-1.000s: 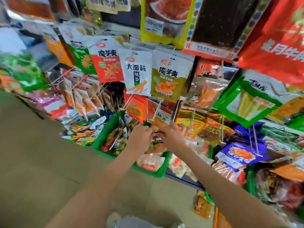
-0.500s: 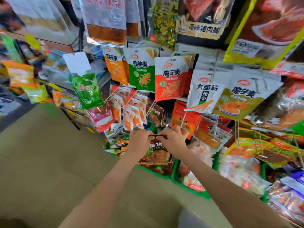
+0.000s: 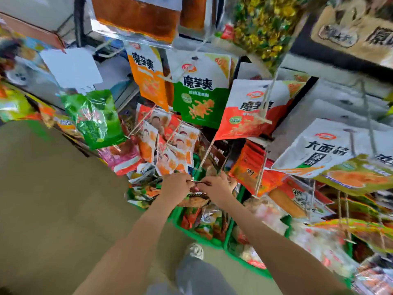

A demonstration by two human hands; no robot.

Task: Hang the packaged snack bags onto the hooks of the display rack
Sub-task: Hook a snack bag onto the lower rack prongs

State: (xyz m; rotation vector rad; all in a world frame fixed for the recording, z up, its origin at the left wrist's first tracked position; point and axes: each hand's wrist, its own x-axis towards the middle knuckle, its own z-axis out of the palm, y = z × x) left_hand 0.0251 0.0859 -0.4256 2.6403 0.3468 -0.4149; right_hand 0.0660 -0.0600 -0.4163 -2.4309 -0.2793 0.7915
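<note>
The snack bag (image 3: 194, 199) has a dark header strip, an orange-brown food print and blurred lettering. The left hand (image 3: 175, 187) and right hand (image 3: 214, 186) clamp their fingers on its top edge. A slanted rack hook (image 3: 205, 155) is at its 12 o'clock. Green bins (image 3: 204, 241) stand at 6 o'clock, and tan floor (image 3: 53, 199) lies at 9 o'clock.
</note>
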